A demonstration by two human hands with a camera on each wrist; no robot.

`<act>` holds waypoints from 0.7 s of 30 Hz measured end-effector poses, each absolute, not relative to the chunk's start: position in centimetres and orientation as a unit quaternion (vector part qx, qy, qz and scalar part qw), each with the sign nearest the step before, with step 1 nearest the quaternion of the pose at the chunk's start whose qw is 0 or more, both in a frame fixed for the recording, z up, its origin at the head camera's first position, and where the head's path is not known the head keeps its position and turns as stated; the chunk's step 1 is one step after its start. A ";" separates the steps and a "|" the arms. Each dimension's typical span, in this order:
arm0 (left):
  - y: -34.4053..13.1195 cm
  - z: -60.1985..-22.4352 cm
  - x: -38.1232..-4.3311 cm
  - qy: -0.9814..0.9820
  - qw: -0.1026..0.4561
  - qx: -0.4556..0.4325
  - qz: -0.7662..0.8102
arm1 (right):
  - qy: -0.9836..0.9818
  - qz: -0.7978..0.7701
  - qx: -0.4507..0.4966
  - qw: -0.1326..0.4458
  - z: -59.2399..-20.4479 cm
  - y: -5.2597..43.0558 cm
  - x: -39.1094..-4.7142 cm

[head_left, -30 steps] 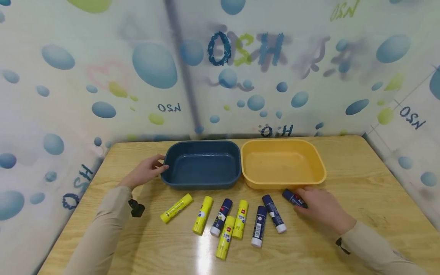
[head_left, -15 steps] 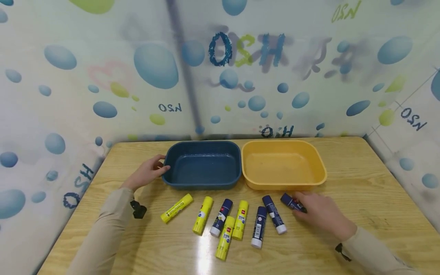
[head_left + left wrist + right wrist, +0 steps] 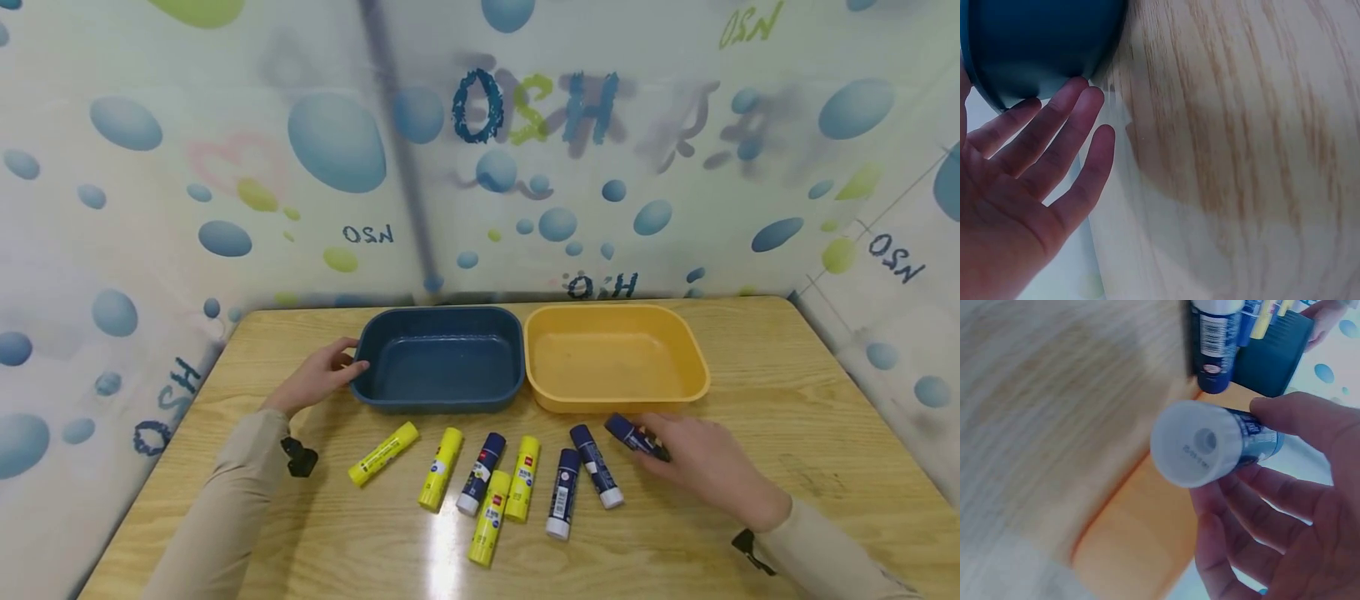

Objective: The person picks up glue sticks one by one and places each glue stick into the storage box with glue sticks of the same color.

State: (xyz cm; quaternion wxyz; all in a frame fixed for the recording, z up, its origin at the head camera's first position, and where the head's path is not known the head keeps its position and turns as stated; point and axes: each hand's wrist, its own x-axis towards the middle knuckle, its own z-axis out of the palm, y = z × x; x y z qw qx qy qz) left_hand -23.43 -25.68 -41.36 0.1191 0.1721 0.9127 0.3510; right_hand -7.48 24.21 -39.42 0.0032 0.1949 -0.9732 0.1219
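Currently, a navy-blue cylindrical glue stick point(image 3: 621, 428) with a white end is sitting between the thumb and fingers of the right hand point(image 3: 708, 462), which are clamping it just in front of the orange-yellow rounded tray point(image 3: 618, 406). That arm is reaching in from the wooden desk's point(image 3: 772, 375) near right corner. Toward the left edge, the left hand point(image 3: 318, 375) is touching the dark-blue rounded tray point(image 3: 438, 407), its fingers spreading apart against the outer wall.

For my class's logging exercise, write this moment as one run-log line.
left fingers: touch blue tray; right fingers: hold navy glue stick, near yellow tray; on table: four yellow glue sticks, three more navy ones
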 end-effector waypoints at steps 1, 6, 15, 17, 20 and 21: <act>-25.7 -41.4 -23.4 0.912 0.121 0.171 0.353 | -0.972 0.126 0.196 0.006 -39.2 24.1 -7.6; -25.7 -41.4 -23.4 0.906 0.132 0.168 0.366 | -0.969 0.155 0.193 -0.006 -38.0 23.7 -8.1; -25.7 -41.7 -23.6 0.884 0.159 0.157 0.410 | -0.968 0.168 0.187 -0.007 -36.0 23.8 -9.9; -25.7 -41.8 -23.6 0.883 0.163 0.152 0.414 | -0.968 0.164 0.190 -0.002 -35.3 23.8 -10.3; -25.7 -41.9 -23.5 0.881 0.169 0.143 0.418 | -0.969 0.157 0.193 -0.003 -34.4 23.8 -11.0; -25.7 -41.9 -23.5 0.881 0.171 0.141 0.419 | -0.969 0.155 0.193 -0.006 -34.2 23.8 -11.2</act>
